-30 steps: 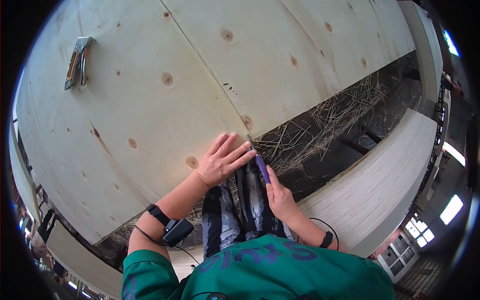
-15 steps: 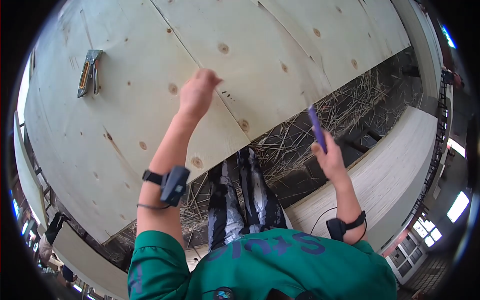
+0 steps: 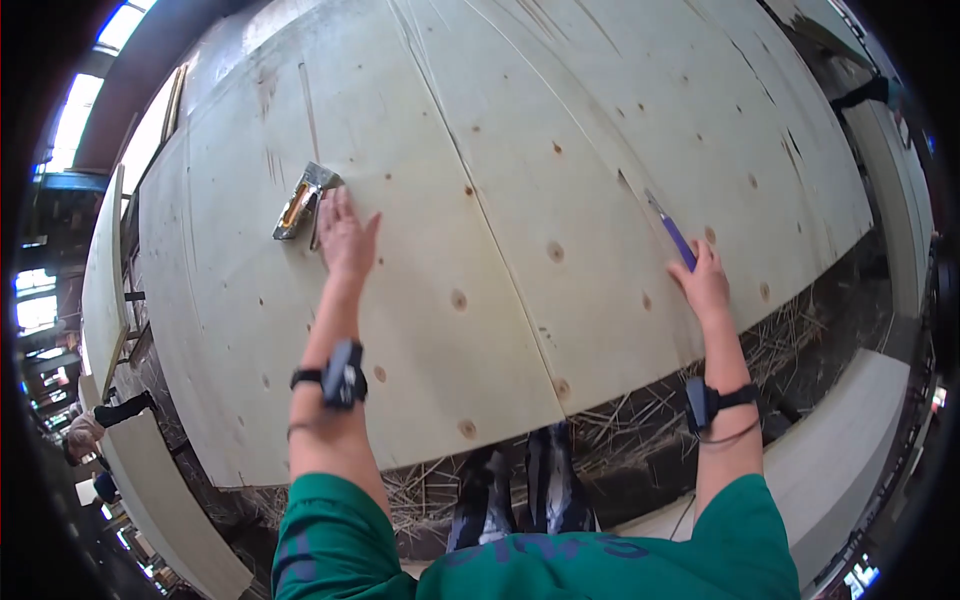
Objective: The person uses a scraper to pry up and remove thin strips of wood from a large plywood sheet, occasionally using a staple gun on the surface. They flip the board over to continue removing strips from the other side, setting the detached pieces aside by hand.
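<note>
My left hand (image 3: 346, 243) reaches over the pale plywood sheet (image 3: 400, 330), its fingers stretched out and close together. Their tips are right beside the handle of a metal staple gun (image 3: 297, 206), which lies on the wood; whether they touch it I cannot tell. My right hand (image 3: 706, 284) is low over the right part of the sheet. Its thumb and fingers hold the rear end of a purple-handled utility knife (image 3: 678, 240). The knife's narrow metal tip points away and to the left, close above or on the plywood.
A seam (image 3: 492, 232) between two sheets runs away from me through the middle. Loose straw (image 3: 640, 420) litters the dark ground along the near edge. Stacked pale boards (image 3: 850, 430) stand at right, more boards (image 3: 170, 500) at left. Another person (image 3: 85, 435) is at the far left.
My left hand has moved forward and left to the staple gun, fingers now extended. My right hand has carried the knife from above the straw forward over the plywood. The view has shifted.
</note>
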Demonstrator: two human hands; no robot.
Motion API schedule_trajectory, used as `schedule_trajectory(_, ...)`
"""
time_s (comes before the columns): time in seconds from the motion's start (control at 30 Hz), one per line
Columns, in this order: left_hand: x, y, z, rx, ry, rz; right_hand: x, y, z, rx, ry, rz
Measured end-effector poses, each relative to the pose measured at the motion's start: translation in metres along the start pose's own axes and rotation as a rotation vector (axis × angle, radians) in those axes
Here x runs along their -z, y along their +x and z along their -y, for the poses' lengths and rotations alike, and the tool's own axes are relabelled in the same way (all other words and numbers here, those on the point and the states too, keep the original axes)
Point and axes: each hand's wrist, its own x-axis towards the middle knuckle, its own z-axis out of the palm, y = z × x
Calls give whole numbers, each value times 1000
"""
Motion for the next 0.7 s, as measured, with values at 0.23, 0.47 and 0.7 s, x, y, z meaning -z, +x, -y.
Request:
schedule_trajectory(0.23, 2, 46, 127, 148, 228, 473, -19, -50, 82, 11, 134, 277)
schedule_trajectory(0.47, 68, 23, 390, 120, -187, 411, -104, -313, 418, -310, 743, 527)
schedule_trajectory(0.7, 163, -209, 782, -137, -286, 354, -211, -616, 777, -336, 819, 669)
